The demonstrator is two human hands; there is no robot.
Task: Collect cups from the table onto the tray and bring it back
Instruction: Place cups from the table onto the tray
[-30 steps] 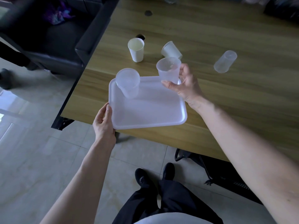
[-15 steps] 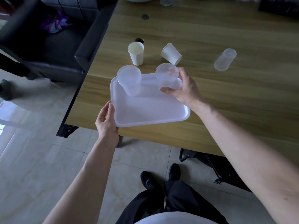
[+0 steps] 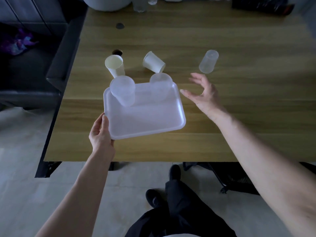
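A white plastic tray [image 3: 150, 120] is held over the wooden table [image 3: 222, 117], with my left hand [image 3: 100, 134] gripping its near left corner. Two translucent cups stand on the tray's far side: one at the left [image 3: 123, 91], one at the right [image 3: 160, 86]. On the table beyond the tray are an upright white paper cup [image 3: 114, 65], a white paper cup lying on its side [image 3: 153, 64] and a translucent cup lying on its side [image 3: 209, 61]. My right hand [image 3: 203, 94] hovers to the right of the tray with fingers spread, holding nothing.
A black sofa [image 3: 34, 65] with a purple cloth [image 3: 15, 43] stands to the left of the table. A white bowl [image 3: 106, 3], a bottle [image 3: 140, 4] and a dark bag [image 3: 263, 5] sit at the table's far edge. My legs and shoes are below.
My right hand set the translucent cup down on the tray's far right side, let go and moved away to the right with fingers open. The left hand still holds the tray.
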